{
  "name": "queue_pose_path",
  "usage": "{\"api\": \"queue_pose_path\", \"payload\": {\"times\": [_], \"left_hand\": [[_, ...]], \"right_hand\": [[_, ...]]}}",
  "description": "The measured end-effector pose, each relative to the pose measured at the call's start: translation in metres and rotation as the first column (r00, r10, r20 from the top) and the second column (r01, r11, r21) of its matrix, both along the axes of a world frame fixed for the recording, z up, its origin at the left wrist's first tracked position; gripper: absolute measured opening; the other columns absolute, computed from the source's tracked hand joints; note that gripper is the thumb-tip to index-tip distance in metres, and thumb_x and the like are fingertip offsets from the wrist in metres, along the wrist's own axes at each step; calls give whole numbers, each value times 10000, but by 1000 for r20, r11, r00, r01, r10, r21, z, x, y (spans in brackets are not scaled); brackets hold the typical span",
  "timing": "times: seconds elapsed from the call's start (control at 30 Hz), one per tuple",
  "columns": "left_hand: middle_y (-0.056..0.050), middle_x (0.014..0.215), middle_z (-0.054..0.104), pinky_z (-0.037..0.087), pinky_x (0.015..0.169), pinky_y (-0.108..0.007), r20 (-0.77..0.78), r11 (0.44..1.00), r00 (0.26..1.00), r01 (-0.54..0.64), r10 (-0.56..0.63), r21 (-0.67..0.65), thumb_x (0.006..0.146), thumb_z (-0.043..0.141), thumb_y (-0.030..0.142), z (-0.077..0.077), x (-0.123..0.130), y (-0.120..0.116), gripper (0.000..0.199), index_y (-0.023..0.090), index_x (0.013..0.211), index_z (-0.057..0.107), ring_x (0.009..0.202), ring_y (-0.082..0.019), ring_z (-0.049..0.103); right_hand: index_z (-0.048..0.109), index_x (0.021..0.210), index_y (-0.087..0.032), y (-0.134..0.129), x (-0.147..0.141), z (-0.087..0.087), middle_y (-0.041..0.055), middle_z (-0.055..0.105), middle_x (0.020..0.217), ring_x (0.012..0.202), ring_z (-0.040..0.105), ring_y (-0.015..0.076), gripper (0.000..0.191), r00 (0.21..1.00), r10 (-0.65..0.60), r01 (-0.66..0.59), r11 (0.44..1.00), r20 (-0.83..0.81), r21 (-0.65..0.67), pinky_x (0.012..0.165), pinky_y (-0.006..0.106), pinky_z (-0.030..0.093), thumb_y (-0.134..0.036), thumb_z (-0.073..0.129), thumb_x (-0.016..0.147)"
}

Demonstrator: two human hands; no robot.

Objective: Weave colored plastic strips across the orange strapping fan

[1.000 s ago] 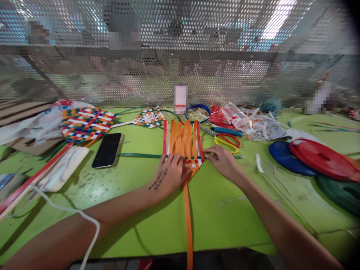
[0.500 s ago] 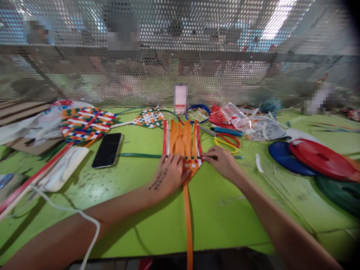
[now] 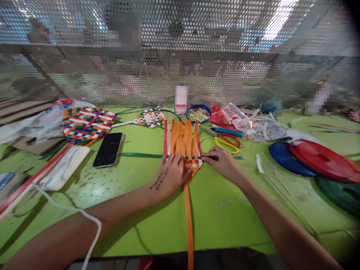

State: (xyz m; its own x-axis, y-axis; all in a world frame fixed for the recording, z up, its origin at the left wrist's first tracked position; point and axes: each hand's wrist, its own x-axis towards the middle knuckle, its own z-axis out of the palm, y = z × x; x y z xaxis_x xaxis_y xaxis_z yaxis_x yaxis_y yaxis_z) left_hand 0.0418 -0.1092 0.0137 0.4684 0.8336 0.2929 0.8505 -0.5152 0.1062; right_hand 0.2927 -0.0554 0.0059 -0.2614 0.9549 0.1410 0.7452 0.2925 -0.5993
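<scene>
A partly woven piece of orange, red and white strips (image 3: 193, 164) lies in front of me, its loose orange strips (image 3: 177, 140) pointing away from me. My left hand (image 3: 169, 170) rests on its left part, fingers laid over the weave and thumb at the lower edge. At the right edge, my right hand (image 3: 221, 159) pinches a green strip (image 3: 140, 154) that runs crosswise through the piece and sticks out on both sides. One long orange strip (image 3: 189, 221) trails down from the pointed end over the table's front edge.
Behind the right hand lie scissors with yellow handles (image 3: 226, 144) and a blue-handled tool (image 3: 229, 131). Blue, red (image 3: 323, 159) and green strip coils sit at right. A phone (image 3: 108, 150) and a finished woven fan (image 3: 88, 124) are at left. A white cable (image 3: 97, 228) crosses my left forearm.
Both hands keep the same hold on the weave and the green strip. The whole view has shifted very slightly; nothing else has visibly moved.
</scene>
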Motion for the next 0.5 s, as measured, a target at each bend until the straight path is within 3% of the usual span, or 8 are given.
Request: {"api": "queue_pose_path", "payload": {"times": [0.5], "left_hand": [[-146,1203,670,426,1004,-509,20,1000,1000,-8,8,-2,1039,499,485,0,1,0,416,134,1169,680,1123,-324,588]], "right_hand": [[841,1063,-233,-2,-1,2,78,704,996,824,651,209,218,999,1,-2,1000,50,24,742,326,480,-349,718,925]]}}
